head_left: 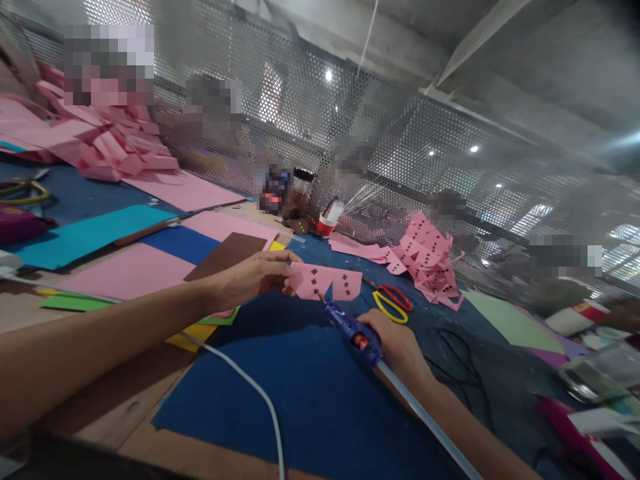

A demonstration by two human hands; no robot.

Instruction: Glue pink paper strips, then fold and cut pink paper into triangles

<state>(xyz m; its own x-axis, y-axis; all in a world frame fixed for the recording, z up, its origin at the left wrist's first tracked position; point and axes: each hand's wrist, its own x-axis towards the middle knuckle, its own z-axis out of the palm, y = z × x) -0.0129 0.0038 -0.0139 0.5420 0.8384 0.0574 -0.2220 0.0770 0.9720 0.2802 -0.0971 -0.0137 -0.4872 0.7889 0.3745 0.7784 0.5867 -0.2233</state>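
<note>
Between the thumb and fingers of my left hand (pixel 265 277) is the left end of a pink paper piece (pixel 327 279). Dark diamond shapes mark its face, and a notch cuts into its lower edge. My right hand (pixel 395 343) is wrapped round a blue glue gun (pixel 350 327), with a long pale glue stick (pixel 425 413) coming out of its back. The gun's nozzle is at the lower edge of the paper; I cannot tell whether they touch. Just beyond my right hand lie scissors (pixel 393 305) with red and yellow handles.
A pile of dotted pink pieces (pixel 425 257) lies at the back right, and folded pink strips (pixel 115 143) heap up at the back left. A red and white cup (pixel 327 223) stands near the mesh partition (pixel 390 153). A white cable (pixel 250 383) crosses the front. Other people sit beyond the mesh.
</note>
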